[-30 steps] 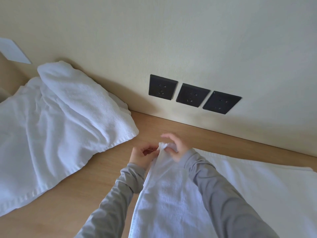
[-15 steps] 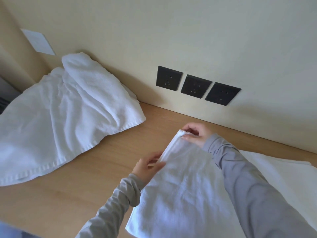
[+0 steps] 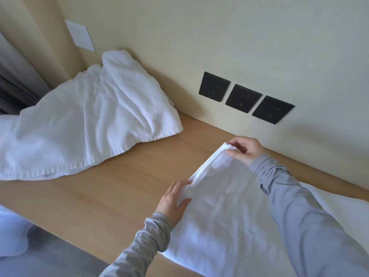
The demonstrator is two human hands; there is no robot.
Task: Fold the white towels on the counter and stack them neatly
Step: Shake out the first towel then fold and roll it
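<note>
Both the left hand and right hand, together at one corner a second ago, are now holding apart along the folded edge of the towel. Smooth pale wood counter is carrying a rumpled terry heap at left by the wall, and the thinner towel at right, lying flat over a lower towel. Left hand is pinching the edge midway, right hand pinching the far corner. Three black square sockets are sitting above.

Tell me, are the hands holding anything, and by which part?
Both hold the white towel: the right hand pinches its far corner, the left hand grips its left edge.
</note>
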